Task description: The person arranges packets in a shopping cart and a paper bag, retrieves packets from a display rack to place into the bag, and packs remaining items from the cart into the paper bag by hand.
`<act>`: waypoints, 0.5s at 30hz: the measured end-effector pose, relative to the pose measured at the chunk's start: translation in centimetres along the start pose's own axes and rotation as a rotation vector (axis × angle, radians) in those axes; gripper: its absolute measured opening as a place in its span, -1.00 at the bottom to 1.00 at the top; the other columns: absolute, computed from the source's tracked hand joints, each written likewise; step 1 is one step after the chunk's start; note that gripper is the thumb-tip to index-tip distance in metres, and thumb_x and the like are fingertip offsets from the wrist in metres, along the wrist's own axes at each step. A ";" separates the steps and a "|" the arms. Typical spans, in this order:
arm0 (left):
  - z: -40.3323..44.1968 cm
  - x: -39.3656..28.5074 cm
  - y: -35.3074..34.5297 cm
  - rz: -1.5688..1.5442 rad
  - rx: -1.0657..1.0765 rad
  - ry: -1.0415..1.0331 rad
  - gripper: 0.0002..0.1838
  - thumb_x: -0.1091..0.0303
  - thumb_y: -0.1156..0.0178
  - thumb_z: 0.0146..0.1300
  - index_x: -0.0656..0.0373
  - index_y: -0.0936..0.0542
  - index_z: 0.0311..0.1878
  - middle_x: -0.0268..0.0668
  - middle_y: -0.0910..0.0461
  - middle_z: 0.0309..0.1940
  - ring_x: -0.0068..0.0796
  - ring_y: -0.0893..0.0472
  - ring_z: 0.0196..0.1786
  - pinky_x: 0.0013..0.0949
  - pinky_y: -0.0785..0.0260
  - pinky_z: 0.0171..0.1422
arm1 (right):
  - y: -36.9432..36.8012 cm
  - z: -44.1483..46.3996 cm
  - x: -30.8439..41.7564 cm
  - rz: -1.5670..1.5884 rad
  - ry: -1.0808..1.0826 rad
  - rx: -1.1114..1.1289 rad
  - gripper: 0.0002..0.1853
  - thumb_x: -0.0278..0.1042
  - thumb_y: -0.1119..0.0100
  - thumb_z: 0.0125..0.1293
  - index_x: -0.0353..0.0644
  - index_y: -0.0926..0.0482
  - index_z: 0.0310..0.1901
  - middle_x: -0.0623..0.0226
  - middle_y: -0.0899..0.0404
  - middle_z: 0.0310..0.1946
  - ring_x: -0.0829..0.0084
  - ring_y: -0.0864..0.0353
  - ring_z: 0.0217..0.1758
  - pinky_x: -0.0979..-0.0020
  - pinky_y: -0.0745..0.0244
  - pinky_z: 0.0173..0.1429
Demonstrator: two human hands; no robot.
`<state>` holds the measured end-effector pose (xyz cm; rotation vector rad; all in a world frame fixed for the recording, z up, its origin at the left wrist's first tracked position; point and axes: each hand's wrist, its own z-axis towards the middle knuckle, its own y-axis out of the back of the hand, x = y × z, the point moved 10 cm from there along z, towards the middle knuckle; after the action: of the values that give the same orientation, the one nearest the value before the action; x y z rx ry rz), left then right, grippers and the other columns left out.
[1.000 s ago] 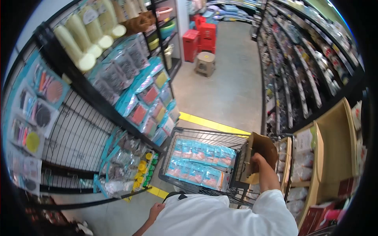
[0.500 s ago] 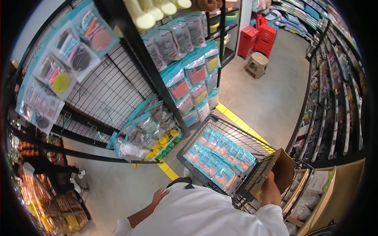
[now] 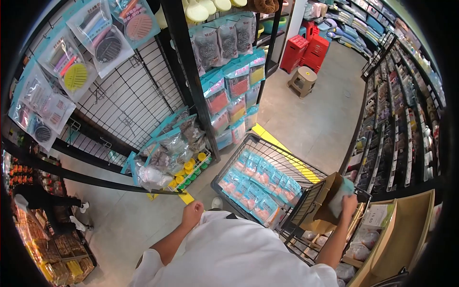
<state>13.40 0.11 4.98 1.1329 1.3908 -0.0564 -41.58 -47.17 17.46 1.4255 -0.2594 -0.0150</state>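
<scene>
My right hand (image 3: 349, 204) grips a pale teal plastic packet (image 3: 340, 195) at the mouth of an open cardboard box (image 3: 317, 221). The box rests at the near right end of a black wire shopping cart (image 3: 228, 168). In the cart basket lie rows of blue-and-clear packets (image 3: 258, 184) with pinkish contents, which I cannot make out. Over the floor, just left of my white shirt, my left hand (image 3: 192, 214) is held with curled fingers. Nothing shows in it, and it touches neither cart nor rack.
A wire rack (image 3: 119, 100) with hanging packets stands at the left, above a tray of yellow and green items (image 3: 189, 173). Shelves (image 3: 394, 119) line the right side. A brown stool (image 3: 303, 81) and red crates (image 3: 306, 51) stand ahead. Another person (image 3: 45, 205) is at far left.
My right hand has moved right and up from the box edge and now holds a pale teal packet. My left hand has come forward beside my shirt. The view has shifted slightly.
</scene>
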 end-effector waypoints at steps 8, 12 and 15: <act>3.8 -22.1 1.7 -0.203 0.194 -0.443 -0.75 0.39 -0.22 0.26 0.22 -0.58 -0.02 -0.24 -0.62 -0.20 -0.48 -0.60 -0.18 -0.42 -0.43 -0.07 | 14.6 -15.2 18.9 0.938 0.489 0.114 -0.85 -0.51 -0.13 0.34 -0.39 -0.57 -0.12 0.36 -0.63 -0.34 0.57 -0.55 -0.33 0.48 -0.41 -0.29; 3.4 -27.3 -0.7 -0.595 0.443 -0.447 -0.53 0.31 -0.22 0.32 0.26 -0.37 0.24 -0.20 -0.58 -0.04 -0.45 -0.59 -0.05 -0.40 -0.45 0.04 | 12.8 -22.8 28.8 1.339 0.460 0.598 -0.74 -0.58 -0.15 0.30 -0.32 -0.53 0.03 0.40 -0.63 -0.23 0.62 -0.57 -0.22 0.55 -0.46 -0.14; 2.3 -29.1 -0.6 -0.944 0.617 -0.315 -0.44 0.31 -0.21 0.35 0.30 -0.26 0.31 -0.20 -0.53 0.05 -0.50 -0.54 0.04 -0.41 -0.40 0.15 | 12.3 -25.7 33.1 1.504 0.442 0.795 -0.67 -0.59 -0.15 0.30 -0.32 -0.46 0.10 0.39 -0.63 -0.23 0.62 -0.57 -0.23 0.54 -0.48 -0.14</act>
<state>6.95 -18.20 26.82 0.7872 1.5409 -1.3518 -6.41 -25.74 31.99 1.6101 -0.9730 1.7619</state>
